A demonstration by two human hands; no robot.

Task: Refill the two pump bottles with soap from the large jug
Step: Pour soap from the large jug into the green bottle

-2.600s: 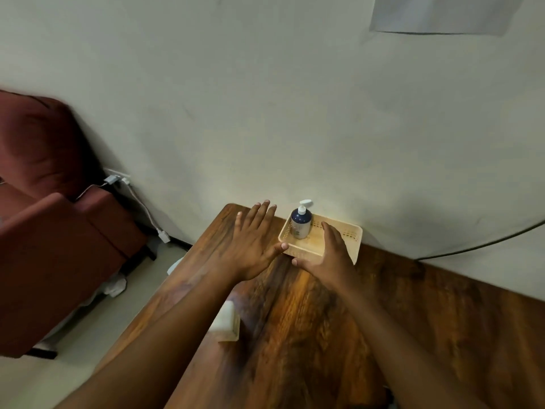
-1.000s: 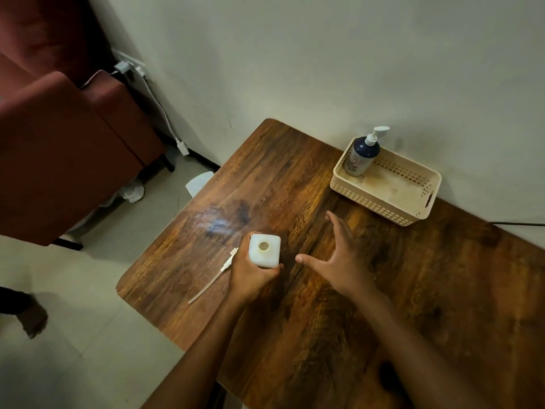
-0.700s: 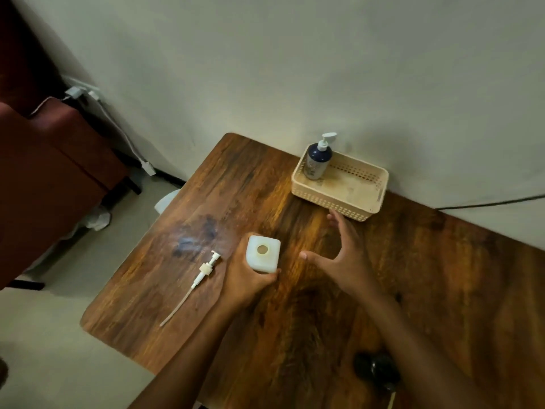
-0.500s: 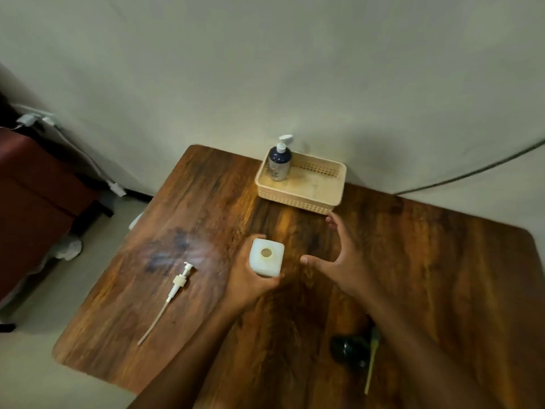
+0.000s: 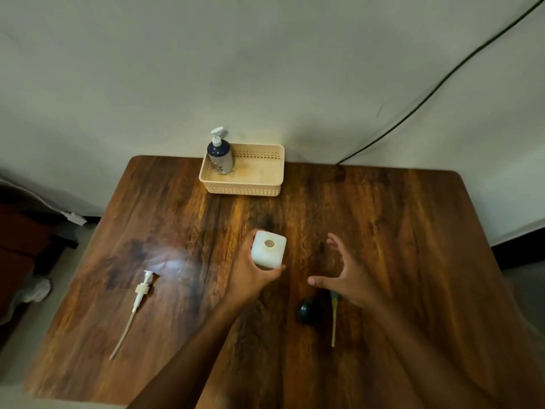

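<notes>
A white square bottle point(image 5: 269, 251) with an open round mouth stands at the middle of the wooden table point(image 5: 413, 231). My left hand point(image 5: 250, 276) grips its near side. My right hand point(image 5: 345, 276) hovers to the right of it, fingers spread and holding nothing. The bottle's white pump head with its long tube point(image 5: 135, 305) lies on the table to the left. A dark blue pump bottle point(image 5: 219, 156) with a white pump stands in the left corner of a beige basket point(image 5: 265, 184) by the wall.
A dark round cap point(image 5: 311, 311) and a yellowish stick-like tool point(image 5: 334, 317) lie near my right wrist. A black cable point(image 5: 442, 81) runs down the wall to the table's back edge. Dark red furniture point(image 5: 17, 231) stands at the far left.
The view swung right, so the whole table came into sight along with the dark cap and tool. My left hand keeps its grip on the white bottle; my right hand stays spread beside it.
</notes>
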